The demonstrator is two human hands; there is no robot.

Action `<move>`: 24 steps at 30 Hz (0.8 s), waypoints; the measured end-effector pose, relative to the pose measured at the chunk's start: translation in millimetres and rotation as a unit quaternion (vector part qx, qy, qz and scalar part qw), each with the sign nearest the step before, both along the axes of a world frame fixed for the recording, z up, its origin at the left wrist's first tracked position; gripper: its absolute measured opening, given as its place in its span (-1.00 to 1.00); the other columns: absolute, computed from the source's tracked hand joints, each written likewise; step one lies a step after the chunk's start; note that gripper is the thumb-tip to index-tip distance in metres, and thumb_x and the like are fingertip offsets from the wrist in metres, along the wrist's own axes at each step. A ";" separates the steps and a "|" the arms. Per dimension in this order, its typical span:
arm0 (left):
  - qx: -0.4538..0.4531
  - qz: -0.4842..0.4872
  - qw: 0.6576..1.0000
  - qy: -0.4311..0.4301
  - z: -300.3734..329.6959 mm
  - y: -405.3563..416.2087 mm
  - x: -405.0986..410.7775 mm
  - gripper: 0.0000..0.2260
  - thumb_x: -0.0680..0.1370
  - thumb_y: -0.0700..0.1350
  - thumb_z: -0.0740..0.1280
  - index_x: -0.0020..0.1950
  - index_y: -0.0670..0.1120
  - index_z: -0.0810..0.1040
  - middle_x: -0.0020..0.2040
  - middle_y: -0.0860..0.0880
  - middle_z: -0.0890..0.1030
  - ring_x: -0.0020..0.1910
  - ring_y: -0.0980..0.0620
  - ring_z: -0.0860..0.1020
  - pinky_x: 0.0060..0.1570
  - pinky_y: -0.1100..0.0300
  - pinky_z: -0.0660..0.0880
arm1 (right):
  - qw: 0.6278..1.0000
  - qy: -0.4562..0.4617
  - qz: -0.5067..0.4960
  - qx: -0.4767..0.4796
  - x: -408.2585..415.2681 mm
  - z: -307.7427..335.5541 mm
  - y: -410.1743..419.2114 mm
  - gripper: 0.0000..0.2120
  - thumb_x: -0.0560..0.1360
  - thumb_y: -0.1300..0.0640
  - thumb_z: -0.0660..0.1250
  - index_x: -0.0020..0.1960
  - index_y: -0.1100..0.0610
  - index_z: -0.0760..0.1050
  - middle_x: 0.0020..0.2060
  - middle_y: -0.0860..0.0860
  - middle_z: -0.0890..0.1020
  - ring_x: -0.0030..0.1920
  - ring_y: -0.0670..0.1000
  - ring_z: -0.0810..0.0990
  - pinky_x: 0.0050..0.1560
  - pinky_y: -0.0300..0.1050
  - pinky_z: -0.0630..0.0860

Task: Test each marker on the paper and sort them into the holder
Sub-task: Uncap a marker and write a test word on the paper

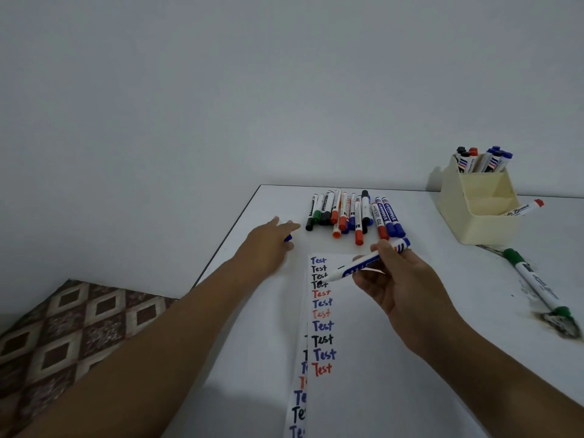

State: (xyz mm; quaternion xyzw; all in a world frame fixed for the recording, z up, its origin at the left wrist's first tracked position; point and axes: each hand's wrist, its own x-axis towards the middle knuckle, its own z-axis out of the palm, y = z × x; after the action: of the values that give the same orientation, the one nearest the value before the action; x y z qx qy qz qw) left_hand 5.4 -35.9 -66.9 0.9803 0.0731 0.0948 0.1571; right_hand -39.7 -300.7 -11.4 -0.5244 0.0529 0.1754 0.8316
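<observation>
Right hand (392, 279) pinches an uncapped blue marker (363, 262) over the paper (363, 343), left hand (268, 245) curls around its blue cap beside it; several markers fill the holder (480, 197), a dozen-odd await beyond the paper.

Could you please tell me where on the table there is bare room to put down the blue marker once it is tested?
Bare table lies right of the paper, between it and the green marker, and between the marker pile and the holder. It is crowded at the pile, and the right hand covers the paper's top.
</observation>
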 end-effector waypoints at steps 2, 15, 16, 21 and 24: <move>0.030 -0.043 0.998 0.045 -7.9 1.9 3.4 -0.52 0.69 -0.20 0.14 0.59 0.11 0.20 0.60 -0.03 0.19 0.61 -0.04 -0.01 0.54 -0.03 -0.02 | 1.000 -0.003 0.005 -0.003 -6.0 0.0 0.1 -0.82 0.62 0.05 0.31 0.06 0.16 0.56 -0.18 0.18 0.74 -0.26 0.09 0.74 -0.30 -0.08 0.67; -0.012 -0.144 0.989 -0.036 5.7 -18.3 -36.3 -0.54 0.66 0.19 0.15 0.57 0.21 0.23 0.63 0.11 0.01 0.60 0.08 -0.25 0.54 0.02 -0.28 | 0.991 -0.076 0.083 -0.072 -27.3 -17.0 -24.2 -0.71 0.51 0.30 0.39 0.16 0.10 0.44 -0.12 0.16 0.74 -0.12 0.16 0.75 -0.14 -0.06 0.69; 0.019 -0.170 0.985 -0.023 5.1 -22.8 -44.0 -0.51 0.65 0.26 0.09 0.58 0.23 0.19 0.63 0.13 -0.03 0.58 0.12 -0.30 0.51 0.06 -0.33 | 0.984 -0.102 0.098 -0.107 -30.1 -19.0 -26.5 -0.72 0.50 0.29 0.41 0.17 0.10 0.48 -0.14 0.13 0.74 -0.13 0.14 0.74 -0.12 -0.06 0.68; 0.142 -0.207 0.963 0.096 -9.2 -36.3 -62.5 -0.41 0.60 0.41 -0.12 0.59 0.30 -0.16 0.61 0.11 -0.28 0.55 0.04 -0.38 0.52 -0.04 -0.31 | 0.962 -0.150 0.159 -0.162 -47.0 -27.2 -24.4 -0.84 0.51 0.25 0.40 0.09 0.22 0.56 -0.12 0.11 0.73 -0.06 0.14 0.75 -0.02 -0.02 0.69; 0.165 -0.213 0.954 0.134 -13.6 -35.5 -61.3 -0.38 0.57 0.44 -0.17 0.58 0.28 -0.22 0.61 0.10 -0.29 0.58 0.03 -0.31 0.56 -0.12 -0.18 | 0.933 -0.223 0.188 -0.212 -58.1 -31.1 -20.1 -0.76 0.47 0.25 0.48 0.09 0.16 0.52 -0.08 0.07 0.74 -0.03 0.08 0.75 0.00 -0.04 0.69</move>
State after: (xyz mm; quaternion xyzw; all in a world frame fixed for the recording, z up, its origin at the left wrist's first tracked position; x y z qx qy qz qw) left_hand -55.9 -71.3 -80.5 0.9890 -0.1339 -0.0627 -0.0016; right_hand -97.8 -320.8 -42.6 -0.7141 -0.1974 0.1916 0.6437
